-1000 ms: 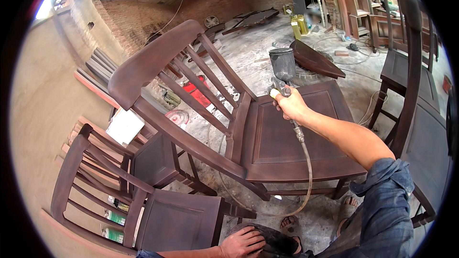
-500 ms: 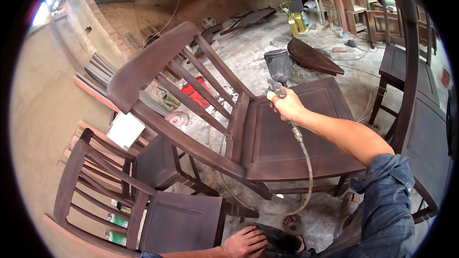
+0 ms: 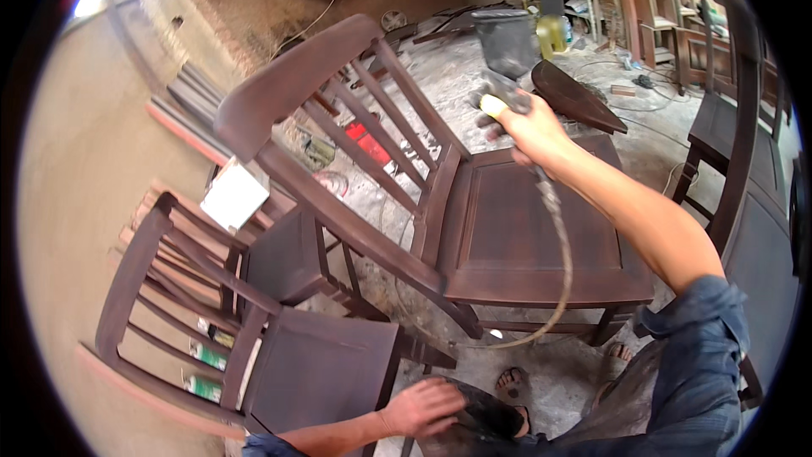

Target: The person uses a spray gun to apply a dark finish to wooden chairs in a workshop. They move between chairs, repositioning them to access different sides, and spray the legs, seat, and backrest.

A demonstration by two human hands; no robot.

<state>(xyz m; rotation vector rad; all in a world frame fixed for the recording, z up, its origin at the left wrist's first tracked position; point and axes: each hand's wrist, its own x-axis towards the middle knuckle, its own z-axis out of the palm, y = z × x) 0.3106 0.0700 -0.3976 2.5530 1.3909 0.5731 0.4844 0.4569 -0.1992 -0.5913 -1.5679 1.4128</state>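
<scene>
A dark brown slat-backed chair (image 3: pixel 541 224) stands in front of me. Above its seat, my right hand (image 3: pixel 529 127) grips a spray gun (image 3: pixel 499 93) with a dark grey cup (image 3: pixel 506 42) on top; the gun is slightly blurred. A hose (image 3: pixel 562 262) hangs from its handle and loops down below the seat. Down at the bottom, my left hand (image 3: pixel 427 406) lies on my dark trouser leg, fingers loosely bent and a little apart, beside another dark chair (image 3: pixel 317 364) at lower left.
More dark chairs stand at left (image 3: pixel 283 254) and right (image 3: pixel 710 131). A curved dark board (image 3: pixel 575 93), a red container (image 3: pixel 366 144), yellow cans (image 3: pixel 551 34) and hoses lie beyond. Wooden strips (image 3: pixel 186 118) and a white board (image 3: pixel 234 195) lean along the left wall.
My right hand and the spray gun have risen and moved away to the upper right, the cup now higher. My left hand has shifted slightly up. The view has shifted a little.
</scene>
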